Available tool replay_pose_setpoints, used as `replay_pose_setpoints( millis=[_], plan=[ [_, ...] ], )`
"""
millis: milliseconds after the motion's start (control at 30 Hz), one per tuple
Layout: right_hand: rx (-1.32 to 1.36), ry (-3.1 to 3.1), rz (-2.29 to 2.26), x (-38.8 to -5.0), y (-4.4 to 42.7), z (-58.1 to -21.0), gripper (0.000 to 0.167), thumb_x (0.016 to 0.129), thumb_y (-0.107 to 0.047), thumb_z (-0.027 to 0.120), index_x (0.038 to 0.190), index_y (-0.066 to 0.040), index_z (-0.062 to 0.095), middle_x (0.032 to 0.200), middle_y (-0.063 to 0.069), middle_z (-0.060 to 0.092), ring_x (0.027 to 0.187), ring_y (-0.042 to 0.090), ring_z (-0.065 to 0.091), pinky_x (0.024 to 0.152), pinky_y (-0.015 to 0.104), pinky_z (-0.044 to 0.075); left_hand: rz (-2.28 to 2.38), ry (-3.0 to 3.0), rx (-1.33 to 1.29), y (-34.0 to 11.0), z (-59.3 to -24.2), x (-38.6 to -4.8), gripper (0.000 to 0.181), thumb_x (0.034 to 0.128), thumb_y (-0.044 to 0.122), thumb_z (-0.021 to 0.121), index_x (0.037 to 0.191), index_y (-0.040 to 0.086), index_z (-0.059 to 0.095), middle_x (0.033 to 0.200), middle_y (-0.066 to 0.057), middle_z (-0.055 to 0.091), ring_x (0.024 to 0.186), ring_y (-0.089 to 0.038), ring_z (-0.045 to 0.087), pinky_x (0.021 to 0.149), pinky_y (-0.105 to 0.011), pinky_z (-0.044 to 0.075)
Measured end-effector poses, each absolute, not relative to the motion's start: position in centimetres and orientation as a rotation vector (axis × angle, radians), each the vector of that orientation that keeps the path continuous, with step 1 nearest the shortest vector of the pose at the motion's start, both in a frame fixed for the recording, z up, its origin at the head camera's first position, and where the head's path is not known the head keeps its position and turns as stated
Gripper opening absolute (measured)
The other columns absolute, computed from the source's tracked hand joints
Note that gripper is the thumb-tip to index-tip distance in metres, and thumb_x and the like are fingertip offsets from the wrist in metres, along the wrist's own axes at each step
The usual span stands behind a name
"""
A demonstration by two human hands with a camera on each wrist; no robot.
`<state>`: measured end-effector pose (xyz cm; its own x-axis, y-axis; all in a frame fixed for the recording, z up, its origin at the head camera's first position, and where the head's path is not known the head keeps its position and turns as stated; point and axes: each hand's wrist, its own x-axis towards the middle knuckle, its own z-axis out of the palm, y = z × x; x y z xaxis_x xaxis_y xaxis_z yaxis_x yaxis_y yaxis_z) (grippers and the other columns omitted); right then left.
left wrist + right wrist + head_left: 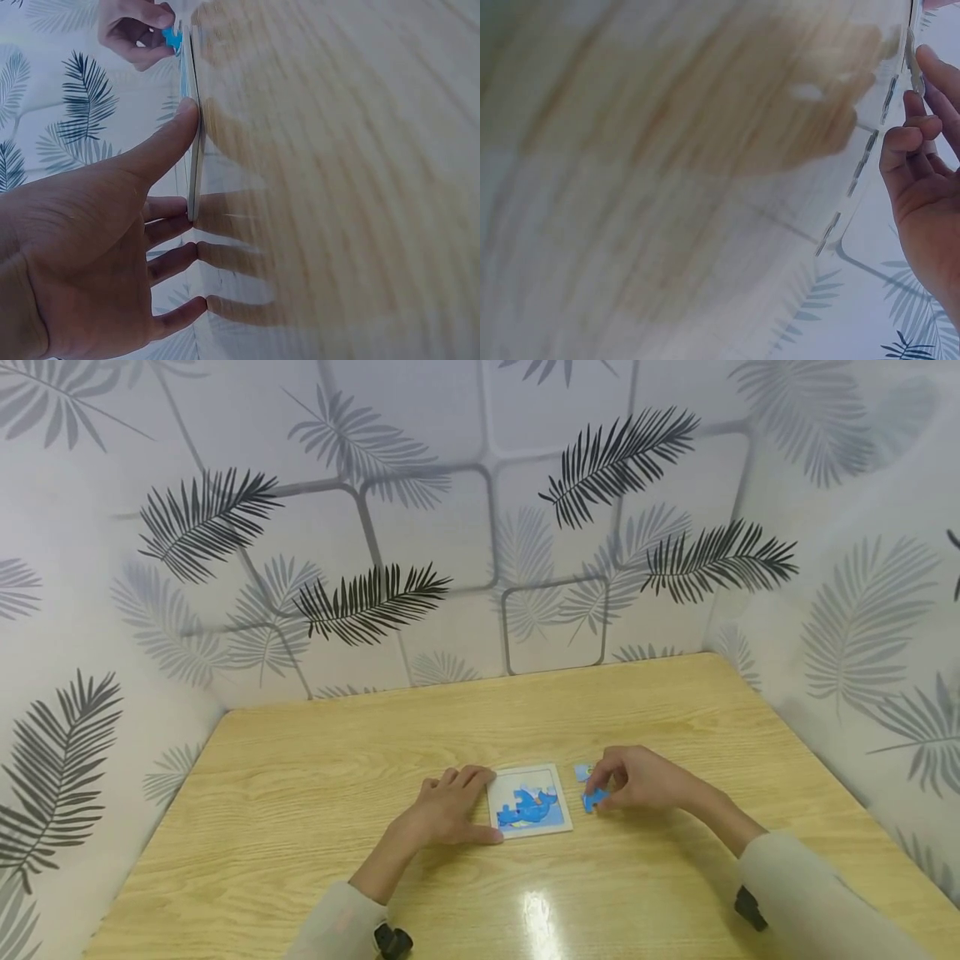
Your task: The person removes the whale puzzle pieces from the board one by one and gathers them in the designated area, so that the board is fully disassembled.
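The left hand (pixel 448 810) is spread rather than closed, its thumb touching the near left corner of a white-bordered jigsaw puzzle tray (pixel 536 832) and its index finger at the far left corner. The tray lies flat on the wood-grain tabletop (pixel 315 810), between the two hands. Inside it, joined blue puzzle pieces (pixel 534 810) fill the nearer part, while pale backing shows across the farther left area. Just right of the tray, the right hand (pixel 633 779) pinches a loose blue jigsaw piece (pixel 596 799) between thumb and fingers; the left wrist view also shows that grip. A second, lighter blue piece (pixel 582 772) lies on the tabletop just beyond it, near the tray's far right corner. Both forearms wear pale sleeves (pixel 802 877), with a small black device (pixel 393 941) at the left cuff. Behind stands a wall covering (pixel 450 543) printed with grey and black fronds.
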<state>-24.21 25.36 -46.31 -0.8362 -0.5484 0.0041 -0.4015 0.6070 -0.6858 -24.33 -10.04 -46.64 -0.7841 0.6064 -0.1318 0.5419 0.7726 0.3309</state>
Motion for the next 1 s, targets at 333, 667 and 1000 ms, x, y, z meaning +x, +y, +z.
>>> replay_pose_setpoints(
  millis=[333, 667, 1000],
  plan=[
    [-0.89, 2.631, -1.043, -24.4, 25.6, -46.9, 0.019, 0.085, -0.018, 0.087, 0.101, -0.021, 0.077, 0.095, 0.003, 0.062, 0.079, 0.016, 0.055, 0.069, 0.027, 0.049, 0.365, 2.758, 0.88, -9.8, -47.0, -24.8, 0.091, 0.0905, 0.061, 0.073, 0.16, 0.016, 0.035, 0.164, -0.009, 0.035, 0.147, -0.038, 0.035, 0.11, -0.066, 0.033],
    [-0.977, 2.662, -1.025, -24.3, 25.4, -47.2, 0.021, 0.086, -0.013, 0.086, 0.101, -0.02, 0.075, 0.094, 0.002, 0.064, 0.077, 0.016, 0.054, 0.068, 0.025, 0.047, 0.342, 2.76, 0.892, -9.8, -46.2, -24.3, 0.09, 0.0912, 0.058, 0.074, 0.16, 0.013, 0.035, 0.163, -0.011, 0.036, 0.147, -0.04, 0.036, 0.11, -0.066, 0.034],
    [-0.963, 2.659, -0.995, -24.2, 25.1, -46.8, 0.021, 0.086, -0.01, 0.086, 0.101, -0.017, 0.073, 0.096, 0.003, 0.062, 0.076, 0.016, 0.052, 0.068, 0.025, 0.046, 0.337, 2.748, 0.875, -9.7, -45.7, -24.0, 0.09, 0.0909, 0.06, 0.073, 0.159, 0.014, 0.036, 0.163, -0.009, 0.036, 0.146, -0.038, 0.037, 0.109, -0.065, 0.035]
  ],
)
